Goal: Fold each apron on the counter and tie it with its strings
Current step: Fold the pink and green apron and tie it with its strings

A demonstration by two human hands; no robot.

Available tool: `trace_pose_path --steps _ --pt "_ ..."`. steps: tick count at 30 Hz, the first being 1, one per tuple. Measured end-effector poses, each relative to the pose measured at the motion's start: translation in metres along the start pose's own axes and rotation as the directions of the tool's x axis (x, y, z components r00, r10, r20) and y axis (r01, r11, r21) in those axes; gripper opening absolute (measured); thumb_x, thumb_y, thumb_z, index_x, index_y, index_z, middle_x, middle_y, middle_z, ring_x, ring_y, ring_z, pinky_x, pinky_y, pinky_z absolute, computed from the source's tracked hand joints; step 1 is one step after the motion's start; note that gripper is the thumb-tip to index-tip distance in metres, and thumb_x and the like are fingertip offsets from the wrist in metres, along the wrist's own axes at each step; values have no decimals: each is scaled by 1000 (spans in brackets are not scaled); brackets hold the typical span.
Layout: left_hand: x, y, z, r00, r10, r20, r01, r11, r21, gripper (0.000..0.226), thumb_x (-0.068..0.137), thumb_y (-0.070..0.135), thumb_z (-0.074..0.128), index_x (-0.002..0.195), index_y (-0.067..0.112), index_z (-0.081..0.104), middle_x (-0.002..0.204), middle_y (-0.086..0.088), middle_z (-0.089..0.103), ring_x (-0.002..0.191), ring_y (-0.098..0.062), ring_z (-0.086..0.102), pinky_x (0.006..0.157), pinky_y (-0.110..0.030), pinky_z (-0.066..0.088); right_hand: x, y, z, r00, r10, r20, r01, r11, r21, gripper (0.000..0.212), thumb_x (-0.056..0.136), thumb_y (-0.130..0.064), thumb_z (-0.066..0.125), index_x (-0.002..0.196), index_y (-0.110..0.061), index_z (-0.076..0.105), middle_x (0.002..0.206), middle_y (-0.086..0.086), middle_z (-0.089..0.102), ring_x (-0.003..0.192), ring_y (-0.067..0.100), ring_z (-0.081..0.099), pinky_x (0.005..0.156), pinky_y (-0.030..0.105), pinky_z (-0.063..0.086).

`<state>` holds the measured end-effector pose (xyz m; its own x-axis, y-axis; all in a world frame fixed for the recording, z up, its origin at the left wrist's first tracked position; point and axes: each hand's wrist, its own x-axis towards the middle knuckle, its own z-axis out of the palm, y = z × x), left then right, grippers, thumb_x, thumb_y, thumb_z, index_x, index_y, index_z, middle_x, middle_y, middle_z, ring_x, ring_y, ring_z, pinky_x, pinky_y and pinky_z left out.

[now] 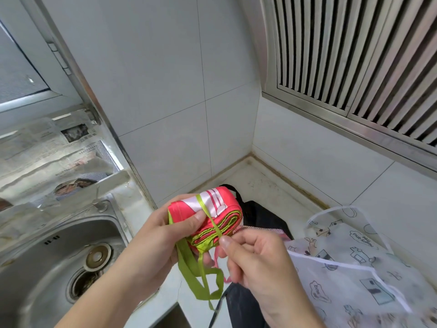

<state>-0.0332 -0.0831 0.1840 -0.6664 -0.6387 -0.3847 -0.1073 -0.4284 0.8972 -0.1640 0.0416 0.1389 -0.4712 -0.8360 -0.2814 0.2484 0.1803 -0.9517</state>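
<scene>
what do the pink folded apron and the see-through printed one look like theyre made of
Pink folded apron: likely satin-type fabric; it has a glossy sheen and soft stacked folds. Printed apron: probably thin translucent plastic or coated film; it looks frosted, with white edging.

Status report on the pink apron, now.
Left hand grips folded pink apron. Right hand pinches green string across it, knot not tied. Black apron, printed apron wait on counter.

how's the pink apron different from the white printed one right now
The pink apron is folded into a small tight bundle; the white printed apron lies spread loose on the counter. The pink one is held up, gripped by the left hand, while the right hand pinches its green string across it; the white one is untouched. Pink is shiny with green trim; white has cartoon drawings. Both are aprons with strings.
</scene>
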Motion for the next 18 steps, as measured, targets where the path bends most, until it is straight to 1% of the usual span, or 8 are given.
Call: trace_pose_path --steps 2,4,8,11,13,15,17,18 --pt "0 1 1 999 -29 37 28 999 24 36 89 23 74 124 18 70 109 -31 72 69 -37 66 78 -55 60 0 4 -2 999 -4 -51 4 1000 6 21 94 -13 73 75 -6 74 50 8 55 47 17 45 55 30 42" --pt "2 2 2 998 -38 49 34 997 74 36 87 29 76 121 21 72 105 -31 73 67 -39 65 77 -54 58 -1 3 -3 997 -18 -76 15 999 -37 19 93 -13 74 74 -7 73 49 1 54 47 13 43 54 29 38" --pt "4 -1 10 998 41 -40 -36 992 118 27 88 23 79 114 25 72 94 -27 75 64 -41 66 63 -43 59 1 6 -4 985 -83 -149 44 968 -248 13 92 -23 76 80 -19 73 69 -4 70 64 9 64 67 31 50" --pt "5 -6 14 980 119 -159 -106 991 84 24 91 19 77 113 22 70 91 -23 77 60 -42 66 56 -38 57 -9 10 0 811 -468 -352 153 749 -644 13 90 -32 70 94 -34 58 103 -17 56 102 4 56 82 14 43" --pt "7 -9 16 965 156 -209 -142 987 81 23 91 20 77 114 23 70 90 -21 77 60 -42 67 54 -36 56 -16 14 8 698 -639 -322 277 656 -702 13 89 -32 65 96 -29 54 107 -13 50 107 9 53 85 15 40" --pt "8 -12 18 951 184 -248 -171 983 72 22 91 19 77 112 21 71 91 -20 77 66 -38 71 55 -36 56 -22 17 18 805 -547 -232 287 699 -655 13 90 -42 61 95 -31 56 103 -14 59 107 8 57 84 17 42" --pt "9 -14 19 933 209 -293 -195 978 75 19 91 18 77 109 20 73 92 -17 78 76 -32 77 60 -37 58 -23 15 26 980 -181 -79 118 860 -497 13 96 -45 63 101 -34 58 101 -19 71 104 -3 62 82 16 46" --pt "9 -14 18 928 213 -306 -198 977 79 19 91 18 77 108 21 73 91 -16 78 76 -31 77 62 -37 58 -22 19 27 998 -55 -17 43 916 -400 8 98 -40 63 102 -34 60 99 -21 74 99 -6 65 80 17 48"
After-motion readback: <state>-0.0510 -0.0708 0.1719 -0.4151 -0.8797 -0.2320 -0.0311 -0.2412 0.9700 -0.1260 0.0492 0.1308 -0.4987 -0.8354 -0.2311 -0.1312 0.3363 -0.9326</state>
